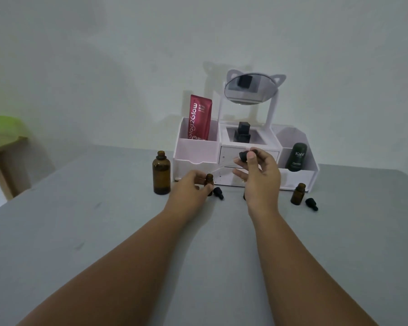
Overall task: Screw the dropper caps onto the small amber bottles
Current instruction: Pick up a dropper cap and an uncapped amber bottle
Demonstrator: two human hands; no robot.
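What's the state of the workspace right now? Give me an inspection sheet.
Surface: grey table, flat.
Job's things: small amber bottle, uncapped, upright in the left hand; dropper cap in the right hand, raised, glass tube slanting down toward the bottle's mouth; loose cap lying beside the held bottle; second small bottle uncapped at right, second cap lying beside it.
Clutter: tall amber bottle, uncapped; white organiser with mirror, red sachet, black bottle, dark green bottle.
Hands: left grips the small amber bottle; right fingers pinch the dropper cap.
Cables: nothing seen.
Surroundings: plain wall; green-topped stool at left.
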